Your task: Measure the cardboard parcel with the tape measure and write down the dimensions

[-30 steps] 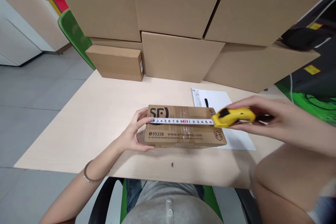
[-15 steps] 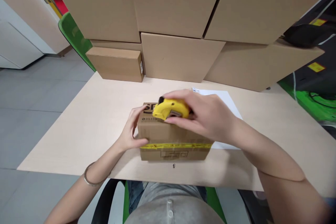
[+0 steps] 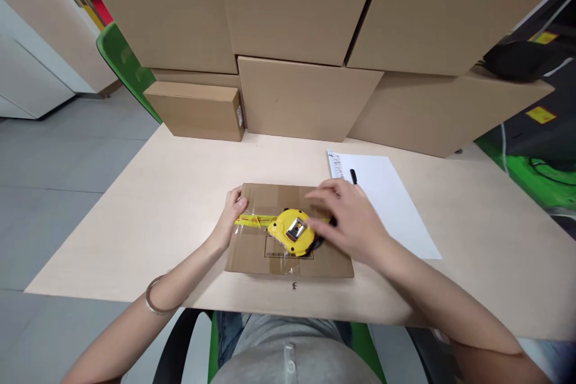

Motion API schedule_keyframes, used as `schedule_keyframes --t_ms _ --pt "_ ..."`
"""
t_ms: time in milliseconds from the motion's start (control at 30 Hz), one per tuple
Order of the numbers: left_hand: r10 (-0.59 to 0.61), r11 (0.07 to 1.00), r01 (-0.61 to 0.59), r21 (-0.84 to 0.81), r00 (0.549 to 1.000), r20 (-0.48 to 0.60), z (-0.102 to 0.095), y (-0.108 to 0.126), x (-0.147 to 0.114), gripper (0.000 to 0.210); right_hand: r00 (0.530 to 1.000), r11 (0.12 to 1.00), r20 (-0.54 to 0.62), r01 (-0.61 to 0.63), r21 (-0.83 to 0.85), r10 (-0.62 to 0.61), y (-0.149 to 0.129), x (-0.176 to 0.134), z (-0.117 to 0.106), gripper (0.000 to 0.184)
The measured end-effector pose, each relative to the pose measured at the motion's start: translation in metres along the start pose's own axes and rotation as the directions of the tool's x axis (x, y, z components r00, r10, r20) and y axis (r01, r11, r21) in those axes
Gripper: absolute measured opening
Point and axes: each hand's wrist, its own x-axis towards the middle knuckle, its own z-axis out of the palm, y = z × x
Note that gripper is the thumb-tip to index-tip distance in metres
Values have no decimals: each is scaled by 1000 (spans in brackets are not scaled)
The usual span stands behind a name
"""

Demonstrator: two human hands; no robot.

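Cardboard box [image 3: 252, 255] turned; rounded yellow tape measure [image 3: 281, 230] atop.

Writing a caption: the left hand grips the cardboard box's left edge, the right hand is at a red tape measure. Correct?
The colour is wrong: the head view shows a yellow tape measure. The left hand grips the cardboard box at its left edge, with the right hand at the tape measure.

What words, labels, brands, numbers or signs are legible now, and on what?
None legible.
Yellow tape on front box: print too small.
Framed print, same box: blurred, partly under tape measure.
Paper, corner: too small.
White label, back box: too small.
Table, dark mark: unclear.
Yellow sticker, right: unreadable.
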Motion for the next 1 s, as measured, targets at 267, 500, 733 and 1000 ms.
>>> schedule_keyframes --t_ms 267,500,733,1000 --pt "-46 989 58 -135 995 94 3 4 0 44 704 716 156 -646 -265 693 113 -34 10 48" --pt "-54 989 65 -130 995 87 2 3 0 47 786 784 240 -607 131 569 144 -47 22 49" --pt "-73 987 84 -136 994 83 4 7 -1 48 817 664 316 -576 477 482 158 -51 25 56" --pt "-80 988 91 -127 993 90 4 9 -2 46 816 631 322 -576 519 480 156 -49 34 52"
